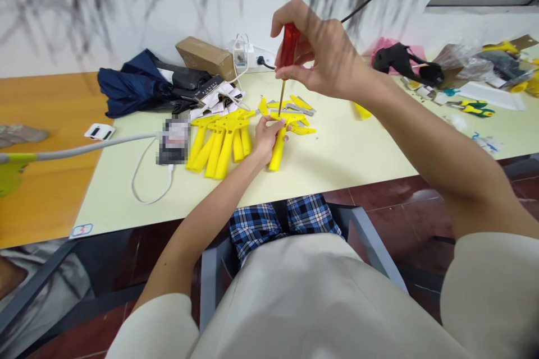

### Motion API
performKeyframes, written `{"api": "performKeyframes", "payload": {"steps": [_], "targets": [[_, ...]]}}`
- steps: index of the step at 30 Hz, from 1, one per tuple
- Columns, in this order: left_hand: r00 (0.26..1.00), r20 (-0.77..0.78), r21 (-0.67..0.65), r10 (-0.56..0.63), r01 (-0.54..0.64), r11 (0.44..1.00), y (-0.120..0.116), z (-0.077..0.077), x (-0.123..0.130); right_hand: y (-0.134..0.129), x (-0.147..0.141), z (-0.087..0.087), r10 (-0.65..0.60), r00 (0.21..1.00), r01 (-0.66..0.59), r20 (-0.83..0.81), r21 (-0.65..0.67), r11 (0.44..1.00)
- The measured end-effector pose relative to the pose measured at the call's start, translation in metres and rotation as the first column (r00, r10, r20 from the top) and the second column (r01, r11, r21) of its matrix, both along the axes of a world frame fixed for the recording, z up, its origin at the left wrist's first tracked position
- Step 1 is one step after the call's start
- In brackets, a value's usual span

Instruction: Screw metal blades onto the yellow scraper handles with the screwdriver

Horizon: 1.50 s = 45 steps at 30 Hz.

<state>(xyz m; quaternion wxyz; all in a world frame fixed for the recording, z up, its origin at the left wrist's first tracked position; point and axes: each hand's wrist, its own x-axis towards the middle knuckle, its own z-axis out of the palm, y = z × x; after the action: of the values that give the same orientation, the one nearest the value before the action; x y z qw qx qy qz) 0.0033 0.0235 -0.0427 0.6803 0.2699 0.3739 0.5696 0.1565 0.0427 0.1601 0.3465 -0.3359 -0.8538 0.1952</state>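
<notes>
My right hand is raised above the table, closed around the red handle of a screwdriver. The screwdriver stands nearly upright, its thin shaft reaching down to the head of a yellow T-shaped plastic handle. My left hand grips that handle near its head, against the tabletop. To the left lies a group of similar yellow handles, several of them side by side. Just beyond my left hand are loose yellow pieces and grey metal parts. Whether a screw sits under the screwdriver tip is too small to tell.
A pale table spans the front. At back left are a dark blue umbrella, a cardboard box and a power strip. A blurred phone-like device trails a white cable. Yellow-green pliers and plastic bags lie right.
</notes>
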Motion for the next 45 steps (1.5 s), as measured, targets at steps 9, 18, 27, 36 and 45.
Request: {"api": "performKeyframes", "payload": {"steps": [9, 18, 27, 36, 45], "targets": [[1.000, 0.001, -0.011, 0.009, -0.009, 1.000, 0.000, 0.001, 0.000, 0.005, -0.008, -0.017, -0.061, 0.992, 0.071, -0.109, 0.088, 0.994], [1.000, 0.008, 0.003, 0.014, -0.014, 1.000, 0.001, -0.001, -0.001, -0.011, -0.006, -0.016, -0.051, 0.995, 0.052, -0.089, 0.014, 0.999], [0.998, 0.063, 0.025, 0.006, -0.007, 1.000, 0.003, 0.004, -0.003, -0.033, 0.022, 0.005, -0.129, 0.975, 0.149, -0.180, 0.102, 0.984], [0.997, 0.072, 0.067, 0.002, -0.006, 0.998, -0.002, 0.006, -0.002, -0.027, 0.040, -0.013, -0.136, 0.961, 0.128, -0.240, -0.048, 0.991], [0.997, 0.078, 0.058, 0.023, -0.027, 0.998, 0.000, 0.004, -0.002, -0.025, 0.045, -0.012, -0.170, 0.958, 0.172, -0.230, -0.010, 0.985]]}}
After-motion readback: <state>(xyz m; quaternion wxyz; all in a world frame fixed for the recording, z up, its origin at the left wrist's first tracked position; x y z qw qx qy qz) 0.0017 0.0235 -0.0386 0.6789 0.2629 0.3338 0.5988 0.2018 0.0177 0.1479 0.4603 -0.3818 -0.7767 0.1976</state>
